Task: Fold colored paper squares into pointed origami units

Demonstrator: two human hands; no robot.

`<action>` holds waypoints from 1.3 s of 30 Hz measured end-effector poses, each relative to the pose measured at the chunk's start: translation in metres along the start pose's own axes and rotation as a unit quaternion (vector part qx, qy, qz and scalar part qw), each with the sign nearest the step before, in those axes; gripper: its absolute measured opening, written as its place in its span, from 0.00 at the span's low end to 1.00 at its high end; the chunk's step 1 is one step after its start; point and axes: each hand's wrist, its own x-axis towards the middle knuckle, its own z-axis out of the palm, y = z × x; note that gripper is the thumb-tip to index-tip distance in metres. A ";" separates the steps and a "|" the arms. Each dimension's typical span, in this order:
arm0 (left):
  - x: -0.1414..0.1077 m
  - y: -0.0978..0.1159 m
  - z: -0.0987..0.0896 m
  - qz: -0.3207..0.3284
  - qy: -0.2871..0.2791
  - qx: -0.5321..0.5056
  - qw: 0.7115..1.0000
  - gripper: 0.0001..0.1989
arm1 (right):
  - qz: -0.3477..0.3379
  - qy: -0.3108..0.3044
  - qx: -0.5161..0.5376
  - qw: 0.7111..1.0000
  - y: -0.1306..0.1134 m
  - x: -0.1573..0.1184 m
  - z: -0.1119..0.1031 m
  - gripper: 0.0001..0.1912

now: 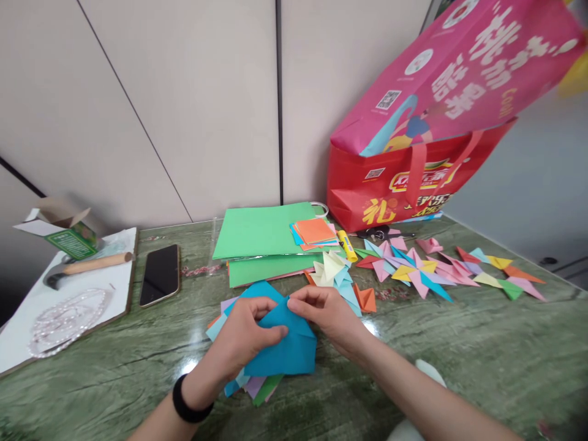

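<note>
A blue sheet of paper (pixel 287 355), partly folded, is held up between both hands above the green table. My left hand (pixel 248 327) grips its left side, thumb lying across the front. At the upper edge, my right hand (pixel 321 309) pinches a corner of the same paper between thumb and fingers. Beneath it lies a loose pile of coloured paper sheets (pixel 266 389), mostly covered by the blue paper and my hands. Folded paper pieces (pixel 328 269) in pale yellow, light blue and orange sit just beyond my right hand.
Green paper sheets (pixel 261 229) lie behind, with small orange squares (pixel 315 231) and a yellow glue stick (pixel 346 246). Folded paper stars (pixel 418 269) spread rightward before a red bag (pixel 353 190). Leftward are a phone (pixel 160 275), a hammer (pixel 94 264) and a bead string (pixel 68 321).
</note>
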 end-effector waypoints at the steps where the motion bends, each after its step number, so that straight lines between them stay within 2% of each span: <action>1: 0.000 0.000 0.000 0.001 -0.003 0.001 1.000 0.04 | 0.003 0.001 0.002 1.000 0.000 0.000 0.000 0.13; 7: -0.001 0.002 0.001 0.008 -0.005 0.015 1.000 0.03 | 0.013 0.017 0.011 1.000 -0.002 -0.002 0.002 0.14; 13: -0.001 0.003 0.002 0.004 0.005 0.017 1.000 0.04 | -0.014 0.047 -0.016 0.999 -0.004 -0.004 0.004 0.14; 19: 0.001 0.002 0.001 -0.022 0.010 -0.029 0.999 0.06 | -0.009 0.018 -0.027 0.999 -0.003 -0.002 0.004 0.11; 23: 0.000 0.002 0.001 -0.022 0.014 -0.034 0.999 0.06 | 0.007 0.029 -0.029 0.999 -0.003 -0.002 0.004 0.12; 31: 0.001 0.001 0.000 -0.035 -0.022 -0.082 0.996 0.09 | 0.007 0.051 -0.030 0.998 -0.001 -0.001 0.003 0.12; 39: 0.002 -0.003 -0.001 -0.049 -0.035 -0.097 0.993 0.18 | 0.008 0.048 -0.046 0.998 -0.003 -0.001 0.003 0.11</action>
